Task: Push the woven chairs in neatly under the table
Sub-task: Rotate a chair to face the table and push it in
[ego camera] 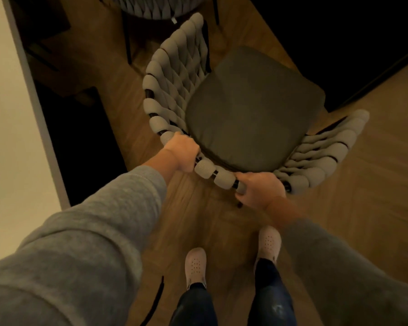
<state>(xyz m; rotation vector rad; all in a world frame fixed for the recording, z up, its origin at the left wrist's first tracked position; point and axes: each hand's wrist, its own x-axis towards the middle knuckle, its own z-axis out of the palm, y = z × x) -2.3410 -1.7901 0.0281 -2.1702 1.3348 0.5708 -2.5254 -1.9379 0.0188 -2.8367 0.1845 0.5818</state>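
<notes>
Both hands are closed round the top rail of the grey woven chair, a tub of thick padded rope on a dark frame. The left hand grips the rail where it bends toward one side. The right hand grips it near the opposite bend, with a few rope loops between them.

The chair stands on the brown wood-plank floor directly ahead of the person. Its back is at the hands, and its dark grey square seat cushion points away and to the right.

A pale flat table top with a grey edge runs along the left of the view; I take it for the table, though the dim light leaves that unsure. The seat's front-to-back line runs roughly alongside that edge rather than toward it, and the left hand is the nearer to it. By my judgement the chair must swing leftward before any push goes home.

A second grey woven chair shows only its rim at the top of the view.
</notes>
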